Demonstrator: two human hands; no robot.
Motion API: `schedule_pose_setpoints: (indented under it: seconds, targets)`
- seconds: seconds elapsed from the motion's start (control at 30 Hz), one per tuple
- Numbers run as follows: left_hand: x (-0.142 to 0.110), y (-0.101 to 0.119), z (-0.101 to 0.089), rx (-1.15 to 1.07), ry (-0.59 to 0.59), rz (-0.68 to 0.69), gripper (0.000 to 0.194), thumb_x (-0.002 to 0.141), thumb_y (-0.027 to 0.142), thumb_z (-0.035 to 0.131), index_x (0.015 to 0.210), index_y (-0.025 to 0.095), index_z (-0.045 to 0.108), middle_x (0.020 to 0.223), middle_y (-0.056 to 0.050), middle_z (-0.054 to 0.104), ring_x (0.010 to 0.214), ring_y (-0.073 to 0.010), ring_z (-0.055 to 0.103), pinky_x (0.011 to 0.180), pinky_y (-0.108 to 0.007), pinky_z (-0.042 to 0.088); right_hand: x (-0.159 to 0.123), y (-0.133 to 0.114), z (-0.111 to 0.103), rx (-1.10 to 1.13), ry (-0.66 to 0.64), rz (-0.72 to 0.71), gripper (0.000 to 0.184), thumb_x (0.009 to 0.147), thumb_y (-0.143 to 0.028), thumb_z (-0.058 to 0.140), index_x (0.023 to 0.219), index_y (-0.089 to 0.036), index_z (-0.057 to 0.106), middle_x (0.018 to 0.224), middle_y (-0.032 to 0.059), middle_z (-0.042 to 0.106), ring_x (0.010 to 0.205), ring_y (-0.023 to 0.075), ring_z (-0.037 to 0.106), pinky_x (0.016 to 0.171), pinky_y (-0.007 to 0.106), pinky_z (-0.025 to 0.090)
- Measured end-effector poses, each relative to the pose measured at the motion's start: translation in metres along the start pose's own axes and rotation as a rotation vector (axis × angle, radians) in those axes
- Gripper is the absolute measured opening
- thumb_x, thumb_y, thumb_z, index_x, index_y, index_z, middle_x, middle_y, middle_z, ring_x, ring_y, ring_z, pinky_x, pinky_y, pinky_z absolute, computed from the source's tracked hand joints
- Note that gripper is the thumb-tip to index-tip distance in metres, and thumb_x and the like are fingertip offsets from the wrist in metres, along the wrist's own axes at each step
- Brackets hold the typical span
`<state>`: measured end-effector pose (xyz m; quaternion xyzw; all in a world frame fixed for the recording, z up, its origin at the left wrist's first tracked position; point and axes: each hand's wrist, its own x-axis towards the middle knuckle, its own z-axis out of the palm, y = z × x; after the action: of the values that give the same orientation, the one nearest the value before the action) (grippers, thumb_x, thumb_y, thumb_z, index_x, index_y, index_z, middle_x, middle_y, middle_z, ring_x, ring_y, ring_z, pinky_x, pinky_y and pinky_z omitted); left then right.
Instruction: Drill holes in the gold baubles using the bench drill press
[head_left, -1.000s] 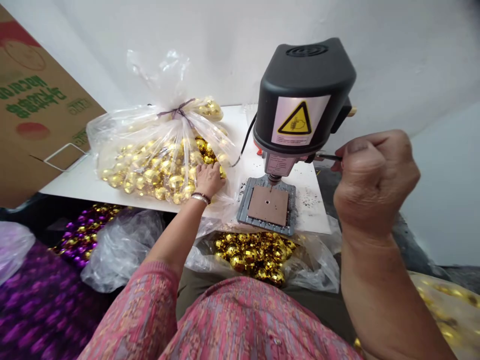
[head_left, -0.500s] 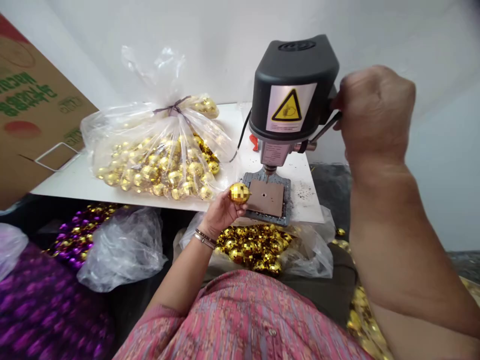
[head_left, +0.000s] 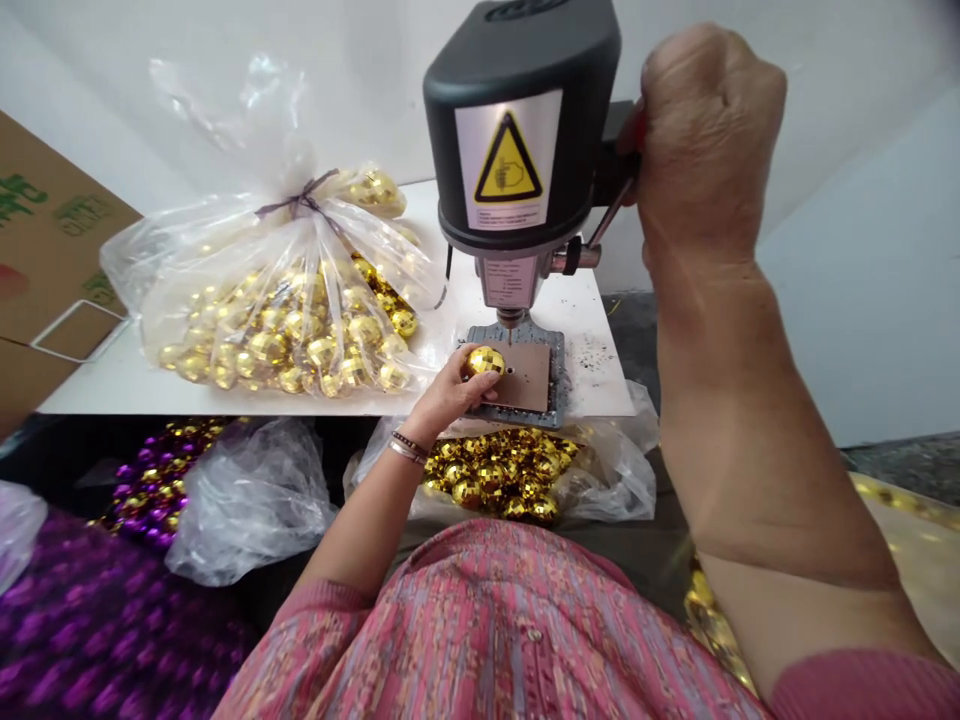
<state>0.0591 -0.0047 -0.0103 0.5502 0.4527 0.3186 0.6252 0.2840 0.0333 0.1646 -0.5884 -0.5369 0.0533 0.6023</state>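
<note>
Between the fingers of my left hand is a shiny gold mirror ball. It sits over the left side of a brown board, which has a small dark hole. That board lies on the grey base of a small bench drill press with a yellow warning sign. The drill bit points down just behind the hole, a little right of the ball. My right hand is closed in a fist round the drill press's lever at the right; its grip is mostly hidden.
A tied clear bag of gold balls stands on the white table, beside a cardboard box. Below the table edge lies an open bag with gold balls. Purple balls fill the lower left. Dark shavings speckle the tabletop.
My left hand has carried the gold ball from the board's front left edge onto the board, nearer the bit. My right hand stays on the lever. The whole view has shifted.
</note>
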Motion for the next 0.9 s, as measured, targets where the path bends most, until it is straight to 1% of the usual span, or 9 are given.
schedule_pose_setpoints:
  seconds: [0.07,0.17,0.3,0.37,0.47,0.6,0.73,0.8,0.9]
  targets:
    - [0.006,0.006,0.006,0.047,-0.011,-0.029,0.049,0.081,0.036,0.078,0.122,0.018,0.056,0.084,0.002,0.063,0.065,-0.0103,0.064,0.053,-0.019,0.042,-0.002,-0.005,0.001,0.028,0.032,0.033,0.032,0.103,-0.024,0.034,0.071,-0.018,0.035,0.069,-0.0012,0.039,0.070,0.0046,0.035,0.070,0.021,0.035]
    - [0.014,0.011,0.013,0.088,-0.002,-0.065,0.046,0.081,0.032,0.078,0.120,0.018,0.057,0.087,0.001,0.063,0.065,-0.0097,0.065,0.054,-0.019,0.045,-0.005,-0.010,0.000,0.079,0.015,0.055,0.032,0.104,-0.026,0.032,0.074,-0.017,0.036,0.067,-0.0030,0.037,0.066,0.0030,0.033,0.064,0.018,0.029]
    - [0.019,0.013,0.016,0.191,0.014,-0.081,0.049,0.082,0.028,0.075,0.127,0.017,0.057,0.084,0.001,0.064,0.063,-0.0100,0.063,0.053,-0.019,0.043,-0.004,-0.012,-0.002,0.065,-0.010,0.034,0.032,0.104,-0.023,0.032,0.073,-0.017,0.032,0.066,-0.0051,0.026,0.064,0.0003,0.031,0.066,0.018,0.025]
    - [0.019,0.014,0.016,0.283,0.027,-0.077,0.050,0.083,0.027,0.073,0.130,0.018,0.058,0.080,0.002,0.064,0.061,-0.0099,0.060,0.054,-0.020,0.044,-0.002,-0.012,-0.001,0.048,-0.015,0.025,0.033,0.104,-0.020,0.033,0.072,-0.017,0.030,0.065,-0.0061,0.025,0.063,-0.0007,0.033,0.066,0.019,0.025]
    - [0.019,0.018,0.015,0.448,0.055,-0.046,0.052,0.082,0.028,0.074,0.131,0.018,0.061,0.081,0.003,0.065,0.062,-0.0106,0.057,0.059,-0.022,0.046,0.000,-0.012,0.001,0.041,0.004,0.032,0.035,0.105,-0.019,0.032,0.071,-0.018,0.027,0.066,-0.0070,0.026,0.061,-0.0015,0.033,0.067,0.020,0.025]
    - [0.022,0.023,0.016,0.628,0.063,0.066,0.056,0.076,0.027,0.080,0.129,0.016,0.066,0.094,-0.002,0.072,0.079,-0.0156,0.062,0.075,-0.027,0.050,-0.002,-0.008,0.000,0.118,0.015,-0.014,0.035,0.104,-0.024,0.035,0.070,-0.019,0.025,0.067,-0.0059,0.026,0.061,-0.0021,0.033,0.069,0.019,0.031]
    - [0.028,0.024,0.017,0.601,0.026,0.047,0.068,0.070,0.024,0.084,0.134,0.012,0.065,0.099,-0.005,0.074,0.085,-0.0172,0.063,0.082,-0.028,0.051,-0.006,-0.001,-0.002,0.148,-0.004,-0.037,0.038,0.102,-0.043,0.033,0.073,-0.019,0.026,0.067,-0.0045,0.030,0.064,-0.0010,0.039,0.065,0.020,0.027]
    - [0.031,0.022,0.016,0.546,0.021,0.036,0.066,0.069,0.024,0.084,0.132,0.012,0.067,0.100,-0.005,0.075,0.084,-0.0163,0.063,0.080,-0.027,0.051,-0.006,0.002,-0.002,0.159,-0.003,-0.061,0.043,0.100,-0.053,0.031,0.073,-0.020,0.025,0.068,-0.0040,0.031,0.065,-0.0004,0.041,0.063,0.020,0.025]
    - [0.034,0.018,0.007,0.464,0.005,0.025,0.049,0.071,0.029,0.081,0.118,0.015,0.072,0.091,-0.002,0.074,0.076,-0.0139,0.062,0.071,-0.025,0.049,-0.004,0.001,0.000,0.156,0.001,-0.050,0.039,0.103,-0.042,0.033,0.073,-0.019,0.026,0.066,-0.0048,0.032,0.065,-0.0012,0.038,0.064,0.018,0.027]
